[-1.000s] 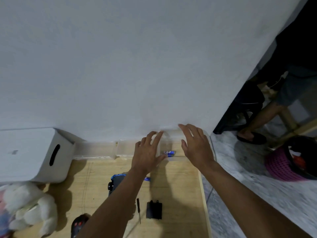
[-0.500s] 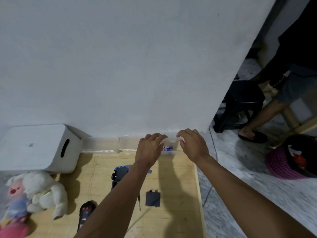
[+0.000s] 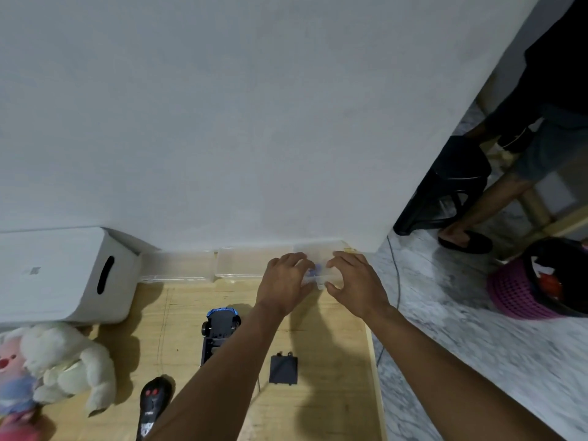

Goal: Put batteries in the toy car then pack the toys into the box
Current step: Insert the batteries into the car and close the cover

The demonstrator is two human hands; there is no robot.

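Both hands curled onto one clear plastic container at the wall's foot.

Left hand [image 3: 284, 285] and right hand [image 3: 355, 281]: fingers bent over the clear container [image 3: 321, 268], one hand at each side, thumbs at its near edge; blue-labelled batteries [image 3: 313, 271] show dimly through the plastic between them. Two further clear containers [image 3: 210, 265] stand in a row to the left, against the wall. Toy car [image 3: 219, 329]: blue and black, upside down on the wooden table [image 3: 334, 393], underside facing up, near the left forearm. Battery cover [image 3: 283, 369]: black, loose, right of the car. Remote control [image 3: 153, 405]: black, near edge. White box [image 3: 60, 275]: far left, by the wall. Plush toys [image 3: 60, 364]: in front of the box.
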